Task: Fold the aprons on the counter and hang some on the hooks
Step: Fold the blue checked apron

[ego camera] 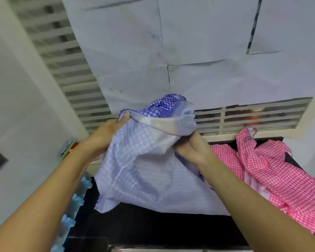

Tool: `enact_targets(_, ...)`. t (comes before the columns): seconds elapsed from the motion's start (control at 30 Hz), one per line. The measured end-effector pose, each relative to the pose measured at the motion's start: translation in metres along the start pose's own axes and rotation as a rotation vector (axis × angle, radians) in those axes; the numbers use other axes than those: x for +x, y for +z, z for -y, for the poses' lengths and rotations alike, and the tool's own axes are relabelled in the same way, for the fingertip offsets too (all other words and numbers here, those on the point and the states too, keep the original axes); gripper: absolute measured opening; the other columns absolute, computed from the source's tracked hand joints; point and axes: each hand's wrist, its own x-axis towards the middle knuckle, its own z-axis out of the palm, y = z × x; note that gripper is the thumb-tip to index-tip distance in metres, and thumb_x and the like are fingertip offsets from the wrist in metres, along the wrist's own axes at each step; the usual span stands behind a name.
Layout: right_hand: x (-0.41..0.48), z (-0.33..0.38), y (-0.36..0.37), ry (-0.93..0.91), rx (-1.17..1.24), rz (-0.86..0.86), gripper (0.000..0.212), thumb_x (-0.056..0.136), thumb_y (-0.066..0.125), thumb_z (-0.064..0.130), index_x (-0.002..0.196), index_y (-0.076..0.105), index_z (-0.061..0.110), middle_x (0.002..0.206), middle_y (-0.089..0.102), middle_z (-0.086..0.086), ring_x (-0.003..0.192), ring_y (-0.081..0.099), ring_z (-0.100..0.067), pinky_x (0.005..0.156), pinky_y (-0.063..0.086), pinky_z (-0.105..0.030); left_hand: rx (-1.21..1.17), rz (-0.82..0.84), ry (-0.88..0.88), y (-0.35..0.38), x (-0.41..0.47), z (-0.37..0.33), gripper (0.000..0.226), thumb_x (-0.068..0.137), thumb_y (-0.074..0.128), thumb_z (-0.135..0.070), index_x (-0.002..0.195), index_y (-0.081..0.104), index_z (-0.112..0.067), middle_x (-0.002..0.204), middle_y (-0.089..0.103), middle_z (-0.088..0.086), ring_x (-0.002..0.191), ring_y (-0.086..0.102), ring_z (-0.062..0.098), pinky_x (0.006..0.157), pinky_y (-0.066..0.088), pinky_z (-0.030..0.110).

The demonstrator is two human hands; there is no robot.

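A blue-and-white checked apron (144, 170) hangs bunched in the air above the dark counter (153, 228), its pale inner side facing me. My left hand (105, 133) grips its upper left edge. My right hand (193, 146) is closed on the bunched cloth at the upper right. The apron's lower hem reaches down to the counter. A pink-and-white checked apron (273, 171) lies crumpled on the counter to the right, one end draped up over the window ledge. No hooks are in view.
A louvred window (253, 117) partly covered with white paper sheets (198, 42) stands behind the counter. A white wall (16, 106) closes the left side. Blue interlocking foam pieces (75, 200) and a colourful packet (69, 150) sit at the counter's left edge.
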Motion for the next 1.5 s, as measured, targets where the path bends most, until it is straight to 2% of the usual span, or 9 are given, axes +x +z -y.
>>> enact_targets(0.17, -0.017, -0.018, 0.088, -0.066, -0.090, 0.229, 0.059, 0.093, 0.036, 0.057, 0.107, 0.072, 0.012, 0.106, 0.071, -0.007, 0.095, 0.068, -0.017, 0.090, 0.051, -0.032, 0.163, 0.091, 0.187, -0.017, -0.023, 0.016, 0.017, 0.078, 0.076, -0.017, 0.088, 0.066, -0.027, 0.080, 0.070, -0.023, 0.074, 0.059, -0.012, 0.074, 0.048, 0.018)
enact_targets(0.33, -0.017, -0.022, 0.159, -0.168, -0.237, 0.245, 0.038, 0.091, 0.058, 0.011, 0.129, 0.053, 0.005, 0.117, 0.066, -0.011, 0.107, 0.062, -0.017, 0.104, 0.044, -0.031, 0.329, -0.404, 0.276, -0.052, -0.027, -0.028, 0.017, 0.087, 0.062, -0.003, 0.104, 0.063, -0.005, 0.102, 0.064, 0.011, 0.092, 0.050, 0.012, 0.066, 0.039, 0.016)
enact_targets(0.5, -0.041, 0.039, 0.175, -0.331, -0.504, 0.233, 0.011, 0.089, 0.054, -0.006, 0.090, 0.064, -0.002, 0.078, 0.071, -0.010, 0.070, 0.068, -0.015, 0.073, 0.057, -0.028, 0.532, -0.701, 0.799, -0.075, -0.017, -0.088, 0.005, 0.081, 0.049, -0.017, 0.078, 0.050, -0.021, 0.079, 0.064, 0.014, 0.074, 0.059, 0.035, 0.060, 0.024, 0.028)
enact_targets(0.63, -0.047, 0.097, 0.109, -0.638, -0.749, -0.065, 0.023, 0.081, 0.053, -0.015, 0.091, 0.068, 0.000, 0.079, 0.071, -0.008, 0.072, 0.066, -0.019, 0.069, 0.055, -0.031, 0.664, -0.762, 0.905, -0.044, 0.026, -0.087, 0.033, 0.080, 0.050, -0.014, 0.109, 0.063, -0.006, 0.094, 0.060, 0.020, 0.083, 0.059, 0.038, 0.065, 0.043, 0.040)
enact_targets(0.8, -0.056, 0.121, -0.044, -0.857, -0.932, -0.676, 0.029, 0.080, 0.060, -0.005, 0.109, 0.062, 0.001, 0.092, 0.062, -0.005, 0.069, 0.059, -0.002, 0.067, 0.048, -0.017, 0.772, -0.510, 0.736, 0.089, 0.050, -0.010, 0.040, 0.076, 0.041, -0.019, 0.107, 0.065, -0.015, 0.085, 0.061, 0.008, 0.076, 0.060, 0.029, 0.070, 0.034, 0.039)
enact_targets(0.97, -0.066, 0.096, -0.205, -0.311, -0.851, -1.045, 0.041, 0.093, 0.050, 0.010, 0.133, 0.041, 0.004, 0.096, 0.056, -0.017, 0.070, 0.050, -0.023, 0.060, 0.042, -0.032, 0.651, 0.131, 0.375, 0.246, 0.027, 0.084, 0.037, 0.082, 0.048, -0.025, 0.114, 0.064, -0.016, 0.112, 0.066, 0.008, 0.109, 0.062, 0.027, 0.093, 0.034, 0.056)
enact_targets(1.1, -0.080, 0.053, -0.271, 0.003, -0.997, -1.008, 0.076, 0.091, 0.062, 0.014, 0.151, 0.014, 0.012, 0.144, 0.037, -0.019, 0.104, 0.043, -0.023, 0.066, 0.041, -0.031, 0.709, 0.695, -0.014, 0.314, -0.005, 0.128, 0.049, 0.103, 0.028, -0.038, 0.152, 0.019, -0.035, 0.162, -0.003, 0.003, 0.146, -0.008, 0.038, 0.108, 0.001, 0.068)
enact_targets(1.23, -0.067, 0.028, -0.292, 0.034, -1.380, -0.990, 0.099, 0.076, 0.080, 0.024, 0.151, 0.018, 0.009, 0.153, 0.023, -0.023, 0.139, 0.026, -0.038, 0.110, 0.030, -0.047, 0.649, 0.757, -0.124, 0.332, -0.011, 0.146, 0.056, 0.098, 0.030, -0.050, 0.151, 0.019, -0.038, 0.162, -0.002, 0.000, 0.147, -0.001, 0.038, 0.111, 0.008, 0.065)
enact_targets(1.5, -0.029, 0.037, -0.262, -0.494, -2.010, -0.734, 0.069, 0.072, 0.067, -0.007, 0.135, 0.050, 0.013, 0.137, 0.039, -0.024, 0.120, 0.041, -0.042, 0.097, 0.043, -0.053, 0.608, 0.804, 0.026, 0.319, 0.009, 0.177, 0.073, 0.091, 0.054, -0.039, 0.151, 0.013, -0.036, 0.161, -0.005, -0.002, 0.147, -0.001, 0.034, 0.110, 0.024, 0.061)
